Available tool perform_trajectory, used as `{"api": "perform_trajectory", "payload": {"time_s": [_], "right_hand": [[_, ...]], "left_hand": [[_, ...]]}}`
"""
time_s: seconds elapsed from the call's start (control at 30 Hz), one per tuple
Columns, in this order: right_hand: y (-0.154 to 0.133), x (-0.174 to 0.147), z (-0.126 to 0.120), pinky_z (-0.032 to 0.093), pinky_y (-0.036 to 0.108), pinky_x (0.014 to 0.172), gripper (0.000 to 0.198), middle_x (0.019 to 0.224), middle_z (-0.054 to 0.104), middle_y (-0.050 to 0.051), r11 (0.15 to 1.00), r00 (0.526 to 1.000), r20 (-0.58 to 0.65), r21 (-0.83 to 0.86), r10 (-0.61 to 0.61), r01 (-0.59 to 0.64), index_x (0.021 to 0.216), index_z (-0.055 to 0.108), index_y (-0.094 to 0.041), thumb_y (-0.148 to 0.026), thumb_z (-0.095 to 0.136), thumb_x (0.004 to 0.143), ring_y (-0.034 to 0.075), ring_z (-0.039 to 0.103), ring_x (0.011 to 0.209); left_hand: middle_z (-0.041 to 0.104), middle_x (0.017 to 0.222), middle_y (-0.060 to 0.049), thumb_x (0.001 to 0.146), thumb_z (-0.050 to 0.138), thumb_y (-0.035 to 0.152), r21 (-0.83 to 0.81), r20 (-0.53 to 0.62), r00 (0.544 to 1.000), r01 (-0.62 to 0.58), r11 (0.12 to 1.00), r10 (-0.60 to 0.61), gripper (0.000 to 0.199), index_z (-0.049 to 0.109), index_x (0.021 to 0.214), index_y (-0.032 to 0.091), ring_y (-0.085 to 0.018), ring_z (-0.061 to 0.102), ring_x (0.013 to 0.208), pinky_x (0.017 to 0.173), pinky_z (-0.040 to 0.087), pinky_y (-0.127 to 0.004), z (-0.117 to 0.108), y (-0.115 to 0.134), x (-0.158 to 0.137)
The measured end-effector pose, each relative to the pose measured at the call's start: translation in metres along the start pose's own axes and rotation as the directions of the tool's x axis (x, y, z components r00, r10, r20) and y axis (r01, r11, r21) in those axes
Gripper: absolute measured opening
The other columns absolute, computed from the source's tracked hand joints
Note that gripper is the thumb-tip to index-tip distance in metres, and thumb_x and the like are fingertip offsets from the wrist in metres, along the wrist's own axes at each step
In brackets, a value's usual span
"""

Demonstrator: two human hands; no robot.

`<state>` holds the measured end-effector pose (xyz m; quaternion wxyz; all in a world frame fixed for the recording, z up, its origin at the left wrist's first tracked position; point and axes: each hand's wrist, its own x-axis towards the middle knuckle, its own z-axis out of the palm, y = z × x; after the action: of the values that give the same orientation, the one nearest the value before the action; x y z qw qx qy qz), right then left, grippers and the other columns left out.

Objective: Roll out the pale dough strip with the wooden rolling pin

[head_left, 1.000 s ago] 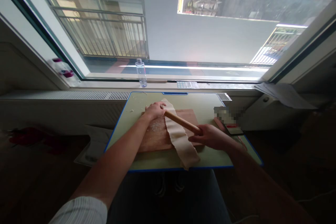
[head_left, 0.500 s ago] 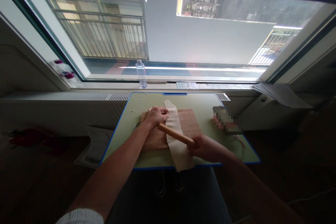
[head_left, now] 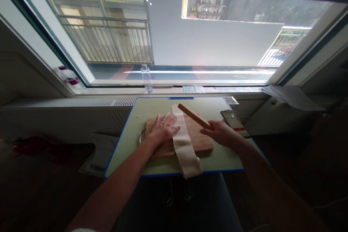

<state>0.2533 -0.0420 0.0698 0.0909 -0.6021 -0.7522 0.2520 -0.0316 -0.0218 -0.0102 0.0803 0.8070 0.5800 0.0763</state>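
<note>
You have bare table (head_left: pixel 212 107) to pass over between the rolling pin (head_left: pixel 195 116) and the phone (head_left: pixel 233 121). The pin slants from your right hand (head_left: pixel 221 132) toward the far end of the dough strip (head_left: pixel 183 141) — it bars a straight reach from the far right. Your left hand (head_left: pixel 164 128) and forearm block the board's (head_left: pixel 202 142) left side. Nearer you, a gap opens between the strip and your right forearm.
</note>
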Motion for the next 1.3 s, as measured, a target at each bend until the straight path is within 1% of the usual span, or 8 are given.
{"api": "perform_trajectory", "payload": {"time_s": [0.23, 0.33, 0.43, 0.53, 0.73, 0.87, 1.0, 1.3], "right_hand": [[-0.010, 0.027, 0.008, 0.037, 0.028, 0.065, 0.028, 0.093, 0.076, 0.007, 0.996, 0.999, -0.042, -0.089, 0.004, -0.008, 0.113, 0.072, -0.021, -0.042, 0.062, 0.096, 0.021, 0.064, 0.080], [-0.016, 0.033, 0.014, 0.039, 0.029, 0.068, 0.030, 0.105, 0.078, 0.006, 0.992, 0.999, -0.031, -0.127, -0.028, 0.023, 0.121, 0.073, -0.026, -0.038, 0.062, 0.096, 0.023, 0.067, 0.088], [-0.024, 0.038, 0.023, 0.042, 0.030, 0.074, 0.026, 0.115, 0.078, 0.004, 0.979, 0.992, -0.041, -0.172, -0.118, 0.109, 0.118, 0.076, -0.030, -0.034, 0.064, 0.095, 0.024, 0.069, 0.097], [-0.030, 0.046, 0.035, 0.045, 0.029, 0.081, 0.029, 0.119, 0.076, 0.003, 0.962, 0.974, -0.089, -0.201, -0.208, 0.187, 0.121, 0.078, -0.032, -0.031, 0.066, 0.094, 0.024, 0.069, 0.106], [-0.036, 0.072, 0.050, 0.046, 0.031, 0.094, 0.032, 0.110, 0.074, 0.004, 0.919, 0.941, -0.026, -0.226, -0.337, 0.322, 0.121, 0.079, -0.029, -0.032, 0.074, 0.090, 0.024, 0.066, 0.108], [-0.035, 0.082, 0.054, 0.047, 0.035, 0.099, 0.039, 0.121, 0.072, 0.010, 0.950, 0.961, -0.119, -0.222, -0.249, 0.218, 0.126, 0.075, -0.025, -0.054, 0.058, 0.105, 0.026, 0.063, 0.118], [-0.031, 0.089, 0.065, 0.041, 0.046, 0.114, 0.050, 0.150, 0.062, 0.013, 0.927, 0.952, -0.249, -0.368, -0.181, 0.080, 0.146, 0.064, -0.024, -0.053, 0.044, 0.110, 0.032, 0.049, 0.140], [-0.026, 0.127, 0.067, 0.035, 0.054, 0.121, 0.068, 0.165, 0.051, 0.013, 0.962, 0.972, -0.218, -0.273, -0.091, 0.029, 0.158, 0.054, -0.025, -0.067, 0.034, 0.109, 0.035, 0.042, 0.150]], "left_hand": [[0.048, 0.170, -0.003, 0.104, 0.047, 0.059, -0.042, 0.006, 1.000, 0.025, 0.999, -0.025, 0.058, 0.056, 0.155, 0.032, -0.033, 0.030, 0.164, 0.133, 0.014, -0.070, -0.014, 0.005, -0.013], [0.068, 0.150, -0.004, 0.103, 0.052, 0.051, -0.124, -0.109, 0.990, 0.070, 0.990, -0.084, 0.039, 0.075, 0.128, 0.030, -0.030, 0.052, 0.148, 0.130, 0.031, -0.057, -0.020, 0.004, -0.018], [0.078, 0.120, -0.008, 0.104, 0.050, 0.040, -0.208, -0.337, 0.914, 0.162, 0.965, -0.226, 0.031, 0.077, 0.104, 0.026, -0.026, 0.067, 0.120, 0.114, 0.049, -0.043, -0.026, 0.003, -0.023], [0.075, 0.120, -0.010, 0.103, 0.050, 0.035, -0.212, -0.470, 0.831, 0.220, 0.952, -0.296, 0.027, 0.073, 0.109, 0.024, -0.027, 0.065, 0.119, 0.110, 0.050, -0.041, -0.033, 0.005, -0.022], [0.069, 0.141, -0.011, 0.104, 0.049, 0.041, -0.052, -0.330, 0.896, 0.296, 0.954, -0.296, 0.037, 0.068, 0.132, 0.026, -0.031, 0.059, 0.133, 0.117, 0.043, -0.048, -0.020, 0.009, -0.002], [0.061, 0.156, -0.011, 0.107, 0.041, 0.041, 0.021, -0.255, 0.930, 0.280, 0.960, -0.265, 0.043, 0.066, 0.140, 0.030, -0.032, 0.051, 0.146, 0.125, 0.032, -0.060, -0.009, 0.006, 0.003], [0.057, 0.161, -0.012, 0.107, 0.038, 0.039, 0.046, -0.237, 0.939, 0.269, 0.962, -0.251, 0.046, 0.064, 0.144, 0.029, -0.033, 0.046, 0.150, 0.127, 0.028, -0.064, -0.011, 0.006, 0.003], [0.055, 0.161, -0.012, 0.104, 0.040, 0.039, 0.041, -0.101, 0.957, 0.276, 0.960, -0.271, 0.051, 0.060, 0.149, 0.030, -0.035, 0.048, 0.147, 0.122, 0.036, -0.061, -0.023, -0.012, 0.041]]}}
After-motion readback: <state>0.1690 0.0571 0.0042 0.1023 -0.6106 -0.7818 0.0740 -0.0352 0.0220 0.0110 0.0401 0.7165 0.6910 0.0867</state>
